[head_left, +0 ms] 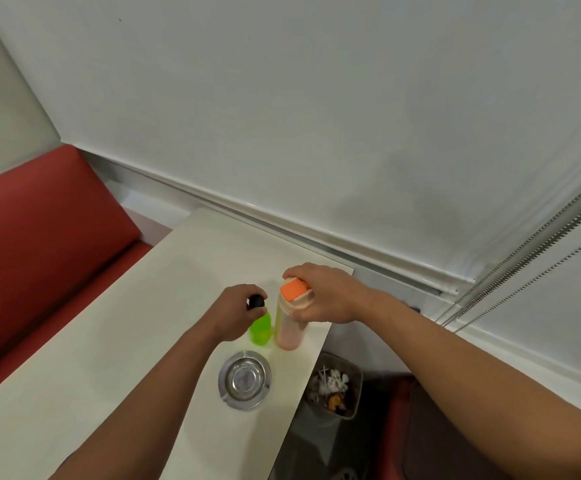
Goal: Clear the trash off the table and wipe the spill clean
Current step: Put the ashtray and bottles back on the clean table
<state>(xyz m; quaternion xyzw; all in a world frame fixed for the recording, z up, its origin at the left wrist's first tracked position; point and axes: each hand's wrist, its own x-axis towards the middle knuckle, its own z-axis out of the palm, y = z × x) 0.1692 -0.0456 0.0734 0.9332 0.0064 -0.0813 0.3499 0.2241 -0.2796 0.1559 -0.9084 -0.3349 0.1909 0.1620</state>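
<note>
Two bottles stand upright just beside each other near the surface's (115, 341) far right corner. Left hand (235, 315), grip curled round the green bottle (260, 330) at its neck, black cap (256, 301) poking out above the fingers; most of the neck is hidden by the hand. Right hand (323, 294), grip wrapped round the top of the pink bottle (290, 329), fingers over its orange lid (294, 289), so the lid's far side is covered. Round metal ashtray (244, 380) sits on the surface nearer the right edge, just this side of the bottles, touching neither. Trash bin (337, 388) is on the floor right off the surface's right edge, holding white and dark scraps too blurred to identify. No spill can be made out on the pale surface. Red bench seat (39, 244) runs along the left edge. Both forearms are cut off by the frame's bottom.
</note>
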